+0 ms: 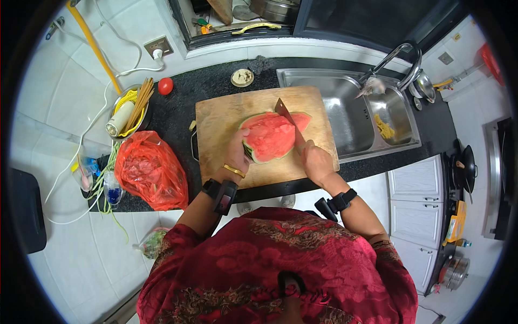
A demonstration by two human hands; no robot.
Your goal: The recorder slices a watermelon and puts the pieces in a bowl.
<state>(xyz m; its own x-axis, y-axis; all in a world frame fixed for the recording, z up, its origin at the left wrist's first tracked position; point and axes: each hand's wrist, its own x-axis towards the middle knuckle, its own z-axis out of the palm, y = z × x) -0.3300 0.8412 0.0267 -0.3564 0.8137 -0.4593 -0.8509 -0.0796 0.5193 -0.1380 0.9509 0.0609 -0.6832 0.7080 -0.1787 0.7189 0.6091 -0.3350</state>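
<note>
A cut piece of watermelon (269, 137) lies red flesh up on a wooden cutting board (218, 117). My left hand (238, 150) holds its left side, thumb on the flesh and the other fingers mostly hidden. In my right hand (317, 162) is the handle of a kitchen cleaver (290, 119), whose blade stands at the right part of the melon. A narrower portion of flesh shows on the blade's far side; whether it is fully severed I cannot tell.
A stainless steel double sink (350, 117) adjoins the board's right side. To the left are a red plastic bag (151, 170), a tomato (165, 86) and a yellow basket (128, 97) with chopsticks. A small round dish (242, 77) sits behind the board.
</note>
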